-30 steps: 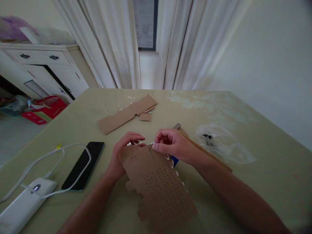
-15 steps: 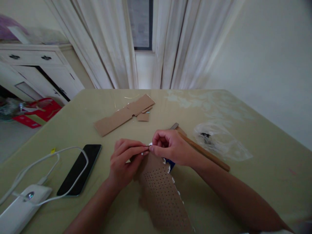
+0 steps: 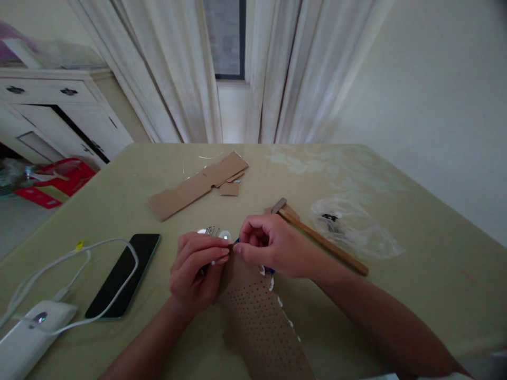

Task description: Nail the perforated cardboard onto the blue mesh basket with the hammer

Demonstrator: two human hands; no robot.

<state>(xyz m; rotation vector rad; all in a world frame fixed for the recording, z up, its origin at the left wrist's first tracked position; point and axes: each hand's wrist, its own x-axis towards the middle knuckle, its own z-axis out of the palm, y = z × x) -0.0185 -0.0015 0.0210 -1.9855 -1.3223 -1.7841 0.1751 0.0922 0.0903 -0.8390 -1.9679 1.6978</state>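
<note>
A brown cardboard sheet punched with rows of small holes (image 3: pixel 261 316) stands tilted on the table in front of me. My left hand (image 3: pixel 198 272) grips its top left edge, fingers curled. My right hand (image 3: pixel 269 245) pinches the top edge close beside the left, fingertips almost touching. Small shiny round pieces (image 3: pixel 216 232) lie just beyond my left fingers. A bit of blue (image 3: pixel 269 271) shows under my right hand.
A hammer with a wooden handle (image 3: pixel 320 237) lies to the right, next to a clear plastic bag (image 3: pixel 352 229). Cardboard strips (image 3: pixel 194 186) lie farther back. A black phone (image 3: pixel 124 274) and a white power bank with cable (image 3: pixel 27 332) sit at the left.
The cardboard has turned from lying broad and flat to standing edge-on and narrower. My left hand moved from behind the sheet to its top edge, meeting my right fingers.
</note>
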